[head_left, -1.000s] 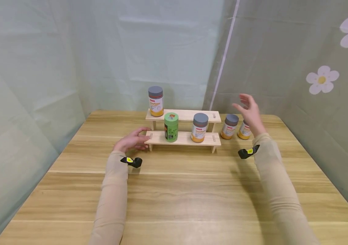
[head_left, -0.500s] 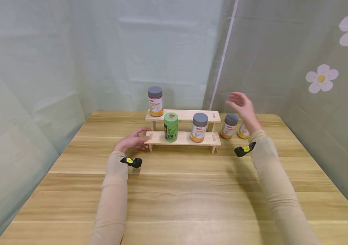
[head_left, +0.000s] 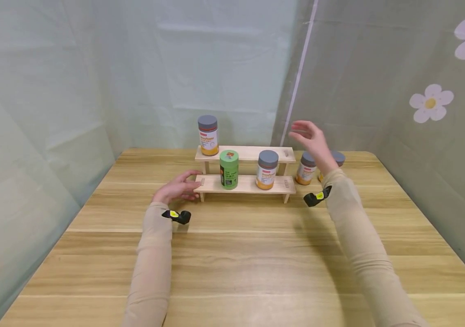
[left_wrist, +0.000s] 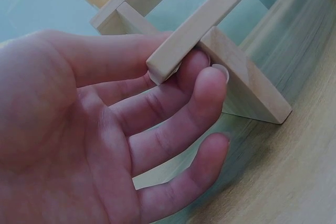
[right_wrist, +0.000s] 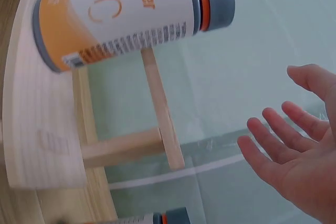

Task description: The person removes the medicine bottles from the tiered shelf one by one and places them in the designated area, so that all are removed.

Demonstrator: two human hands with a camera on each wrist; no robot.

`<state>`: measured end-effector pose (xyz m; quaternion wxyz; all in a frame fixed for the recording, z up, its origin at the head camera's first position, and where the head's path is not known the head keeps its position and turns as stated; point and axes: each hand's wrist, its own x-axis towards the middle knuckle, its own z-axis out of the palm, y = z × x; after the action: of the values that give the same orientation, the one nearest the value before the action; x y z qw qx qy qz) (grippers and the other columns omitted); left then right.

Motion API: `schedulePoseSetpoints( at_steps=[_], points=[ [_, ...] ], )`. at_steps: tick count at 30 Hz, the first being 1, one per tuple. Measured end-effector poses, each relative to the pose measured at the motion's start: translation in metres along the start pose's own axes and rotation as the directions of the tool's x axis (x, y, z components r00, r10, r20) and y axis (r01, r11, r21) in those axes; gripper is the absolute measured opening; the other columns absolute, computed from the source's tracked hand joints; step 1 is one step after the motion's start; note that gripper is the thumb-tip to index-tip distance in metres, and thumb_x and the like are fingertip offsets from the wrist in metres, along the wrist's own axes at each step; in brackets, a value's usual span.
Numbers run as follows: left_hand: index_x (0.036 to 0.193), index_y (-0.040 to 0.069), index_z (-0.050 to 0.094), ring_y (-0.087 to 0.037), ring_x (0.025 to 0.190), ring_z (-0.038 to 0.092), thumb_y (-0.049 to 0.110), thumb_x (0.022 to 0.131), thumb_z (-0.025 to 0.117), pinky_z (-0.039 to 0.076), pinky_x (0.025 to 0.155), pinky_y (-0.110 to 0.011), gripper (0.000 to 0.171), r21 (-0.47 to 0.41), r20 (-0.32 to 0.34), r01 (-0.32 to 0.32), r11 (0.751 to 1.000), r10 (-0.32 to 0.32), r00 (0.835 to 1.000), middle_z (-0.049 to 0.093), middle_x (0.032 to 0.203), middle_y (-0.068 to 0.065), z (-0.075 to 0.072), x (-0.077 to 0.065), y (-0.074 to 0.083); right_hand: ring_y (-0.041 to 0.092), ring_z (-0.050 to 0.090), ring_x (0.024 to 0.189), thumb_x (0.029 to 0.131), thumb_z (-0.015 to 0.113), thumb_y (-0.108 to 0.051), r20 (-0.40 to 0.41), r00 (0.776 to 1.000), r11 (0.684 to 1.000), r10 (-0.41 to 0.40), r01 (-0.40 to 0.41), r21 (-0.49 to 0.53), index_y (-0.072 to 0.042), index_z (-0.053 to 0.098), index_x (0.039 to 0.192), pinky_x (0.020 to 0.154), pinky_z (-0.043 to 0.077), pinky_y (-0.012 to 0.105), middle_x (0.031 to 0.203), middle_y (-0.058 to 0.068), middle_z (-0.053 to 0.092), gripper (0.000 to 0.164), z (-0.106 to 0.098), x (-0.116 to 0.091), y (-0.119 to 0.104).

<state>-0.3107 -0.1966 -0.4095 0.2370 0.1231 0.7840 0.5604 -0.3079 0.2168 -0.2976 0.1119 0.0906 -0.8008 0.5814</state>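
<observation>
Pale sheeting point(head_left: 224, 68) hangs round a wood-grained desk point(head_left: 232, 263). With my left hand point(head_left: 178, 187) I grip the left end of the lower shelf point(head_left: 246, 183), fingers point(left_wrist: 209, 95) curled beneath it. My right hand point(head_left: 312, 141) is in the air near the right end of the upper shelf point(head_left: 253, 153), holding nothing, its fingers curved and apart from the thumb. A tall jar point(head_left: 209, 136) stands on the upper shelf's left end; a green jar point(head_left: 229, 170) and a grey-lidded jar point(head_left: 267, 170) stand on the lower shelf. Right of them, on the desk, are a near jar point(head_left: 306, 169) and a far jar point(head_left: 338, 158), partly behind my wrist. I judge the step in hand to be steadying the shelf while my right hand is free; grasping any jar would call for closing those fingers around it.
</observation>
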Motion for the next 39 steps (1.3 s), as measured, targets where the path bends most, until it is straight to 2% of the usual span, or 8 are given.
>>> schedulePoseSetpoints(
  at_steps=[6, 10, 14, 19, 21, 24, 28, 39],
  points=[
    [0.150, 0.012, 0.026, -0.012, 0.081, 0.065, 0.024, 0.101, 0.051, 0.055, 0.079, -0.031, 0.057, -0.015, 0.000, 0.001, 1.000, -0.001, 1.000, 0.058, 0.123, -0.021, -0.001, -0.001, -0.001, 0.009, 0.057, 0.112, 0.094, 0.063, -0.021, 0.038, 0.999, 0.999, -0.027, 0.025, 0.047, -0.007, 0.049, 0.136, 0.101, 0.047, 0.029, 0.140, 0.018, 0.052, 0.046, 0.010, 0.003, -0.006],
    [0.150, 0.012, 0.026, -0.013, 0.082, 0.065, 0.025, 0.100, 0.052, 0.055, 0.081, -0.032, 0.058, -0.010, 0.007, -0.001, 1.000, 0.001, 1.000, 0.059, 0.123, -0.020, -0.001, -0.001, 0.000, 0.006, 0.058, 0.110, 0.095, 0.062, -0.020, 0.057, 0.998, 0.997, -0.036, 0.032, 0.066, -0.004, 0.048, 0.136, 0.100, 0.048, 0.028, 0.139, 0.019, 0.052, 0.046, 0.018, 0.003, -0.013],
    [0.150, 0.013, 0.026, -0.013, 0.081, 0.065, 0.024, 0.101, 0.052, 0.056, 0.080, -0.032, 0.057, -0.023, 0.007, 0.005, 1.000, -0.004, 1.000, 0.060, 0.121, -0.017, -0.002, 0.000, 0.000, 0.009, 0.058, 0.112, 0.095, 0.062, -0.019, 0.076, 0.996, 0.998, -0.038, 0.033, 0.056, -0.003, 0.047, 0.137, 0.104, 0.047, 0.034, 0.138, 0.018, 0.053, 0.047, 0.026, 0.003, -0.020],
    [0.151, 0.012, 0.024, -0.012, 0.079, 0.065, 0.022, 0.100, 0.052, 0.056, 0.079, -0.030, 0.059, -0.047, 0.010, 0.004, 0.999, -0.003, 1.000, 0.062, 0.113, -0.010, -0.001, -0.001, 0.001, 0.016, 0.058, 0.116, 0.095, 0.062, -0.015, 0.121, 0.992, 0.995, -0.045, 0.035, 0.090, -0.002, 0.047, 0.137, 0.107, 0.044, 0.041, 0.139, 0.021, 0.051, 0.046, 0.037, 0.003, -0.027],
    [0.151, 0.013, 0.024, -0.012, 0.079, 0.065, 0.023, 0.101, 0.052, 0.056, 0.079, -0.031, 0.059, -0.047, 0.008, 0.006, 0.999, -0.005, 1.000, 0.062, 0.114, -0.011, 0.000, -0.002, 0.002, 0.018, 0.058, 0.117, 0.095, 0.062, -0.014, 0.135, 0.990, 0.995, -0.046, 0.033, 0.096, -0.003, 0.047, 0.137, 0.107, 0.044, 0.041, 0.139, 0.020, 0.052, 0.046, 0.040, 0.004, -0.028],
    [0.152, 0.013, 0.024, -0.012, 0.080, 0.065, 0.023, 0.101, 0.052, 0.055, 0.080, -0.031, 0.059, -0.042, 0.003, 0.010, 0.999, -0.010, 1.000, 0.058, 0.123, -0.020, 0.000, -0.003, 0.002, 0.020, 0.058, 0.118, 0.095, 0.062, -0.015, 0.146, 0.988, 0.996, -0.044, 0.032, 0.085, -0.007, 0.049, 0.136, 0.106, 0.045, 0.039, 0.138, 0.018, 0.053, 0.044, 0.045, 0.006, -0.030],
    [0.152, 0.013, 0.024, -0.012, 0.080, 0.065, 0.023, 0.101, 0.051, 0.055, 0.081, -0.031, 0.058, -0.045, -0.003, 0.017, 0.999, -0.017, 1.000, 0.053, 0.132, -0.026, 0.001, -0.002, 0.001, 0.021, 0.058, 0.119, 0.095, 0.061, -0.013, 0.157, 0.987, 0.996, -0.048, 0.035, 0.081, -0.006, 0.049, 0.136, 0.105, 0.046, 0.038, 0.138, 0.018, 0.053, 0.043, 0.050, 0.007, -0.031],
    [0.151, 0.014, 0.025, -0.013, 0.080, 0.065, 0.023, 0.101, 0.052, 0.056, 0.080, -0.032, 0.058, -0.056, -0.007, 0.021, 0.998, -0.022, 1.000, 0.059, 0.119, -0.016, -0.003, -0.002, -0.003, 0.027, 0.053, 0.128, 0.096, 0.060, -0.016, 0.244, 0.969, 0.997, -0.036, 0.017, 0.081, -0.010, 0.047, 0.139, 0.108, 0.044, 0.040, 0.142, 0.015, 0.051, 0.045, 0.066, 0.009, -0.037]
  ],
)
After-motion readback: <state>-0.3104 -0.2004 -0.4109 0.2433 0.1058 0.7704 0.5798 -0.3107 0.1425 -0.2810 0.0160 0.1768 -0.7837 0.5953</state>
